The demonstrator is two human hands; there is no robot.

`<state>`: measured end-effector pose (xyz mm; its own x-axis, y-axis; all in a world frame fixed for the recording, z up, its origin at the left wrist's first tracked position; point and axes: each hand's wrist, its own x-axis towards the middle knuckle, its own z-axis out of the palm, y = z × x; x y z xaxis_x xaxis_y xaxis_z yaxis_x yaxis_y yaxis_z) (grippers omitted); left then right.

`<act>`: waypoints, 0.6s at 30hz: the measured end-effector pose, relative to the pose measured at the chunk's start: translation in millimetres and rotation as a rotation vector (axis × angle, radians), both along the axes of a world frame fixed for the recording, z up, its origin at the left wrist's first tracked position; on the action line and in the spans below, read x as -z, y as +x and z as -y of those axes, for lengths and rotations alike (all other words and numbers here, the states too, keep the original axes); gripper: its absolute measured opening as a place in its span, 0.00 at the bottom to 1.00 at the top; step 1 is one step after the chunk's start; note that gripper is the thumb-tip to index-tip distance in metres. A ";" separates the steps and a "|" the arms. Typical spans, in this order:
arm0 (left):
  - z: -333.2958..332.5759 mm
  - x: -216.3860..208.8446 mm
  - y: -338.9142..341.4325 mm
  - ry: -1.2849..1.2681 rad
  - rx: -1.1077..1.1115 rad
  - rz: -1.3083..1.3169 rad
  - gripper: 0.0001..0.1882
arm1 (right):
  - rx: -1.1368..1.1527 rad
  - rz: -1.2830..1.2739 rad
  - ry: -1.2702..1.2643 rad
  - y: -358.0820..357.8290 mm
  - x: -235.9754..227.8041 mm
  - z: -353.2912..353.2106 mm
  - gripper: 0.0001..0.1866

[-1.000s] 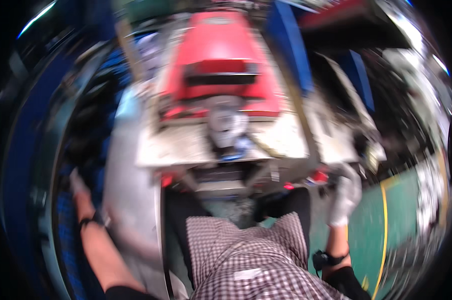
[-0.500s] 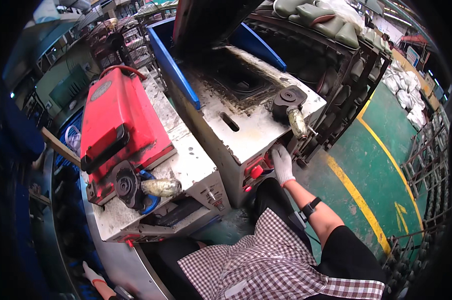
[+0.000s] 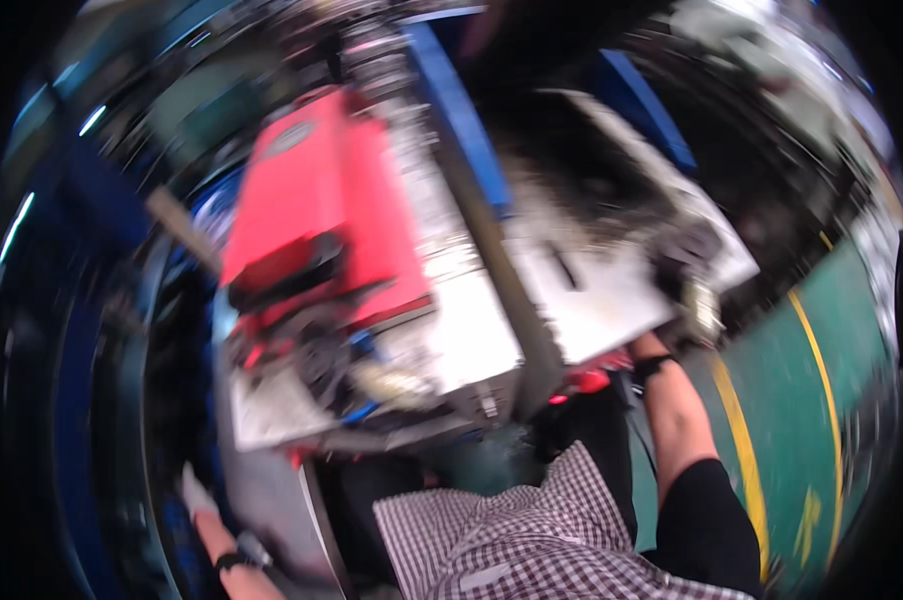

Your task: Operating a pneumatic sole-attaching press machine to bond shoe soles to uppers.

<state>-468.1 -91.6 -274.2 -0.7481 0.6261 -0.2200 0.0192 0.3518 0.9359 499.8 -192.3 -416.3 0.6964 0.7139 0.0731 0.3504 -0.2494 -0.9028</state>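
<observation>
The whole picture is smeared by motion. My right hand (image 3: 696, 305), in a pale glove, is at the right front corner of a grey metal machine table (image 3: 591, 290). It lies against a dark fitting there, and the blur hides whether its fingers grip anything. My left hand (image 3: 196, 490), also gloved, rests low on the left against a grey machine panel (image 3: 271, 490), with nothing seen in it. Between the hands stands a red machine housing (image 3: 321, 220), and a pale metal piece (image 3: 391, 385) sticks out at its front.
A blue rail (image 3: 461, 110) runs between the red housing and the grey table. A green floor with a yellow line (image 3: 746, 440) lies to the right. Dark blue machine parts (image 3: 71, 400) curve along the left. My checked shirt (image 3: 511, 540) fills the bottom.
The view has swung and blurred. My right hand has moved up to the table's right corner. My left hand shows more fully at the lower left.
</observation>
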 end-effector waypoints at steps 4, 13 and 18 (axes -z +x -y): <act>100.2 -10.9 37.3 -0.090 -0.025 -0.650 0.44 | -0.140 -0.081 0.069 6.0 10.6 32.4 0.15; 295.8 17.3 -28.2 -0.012 -0.802 -0.420 0.40 | -0.162 -0.116 0.215 -37.1 5.8 19.6 0.11; 311.5 28.6 -81.5 0.284 -0.955 0.204 0.47 | 0.008 -0.178 0.217 -60.7 -12.0 39.2 0.19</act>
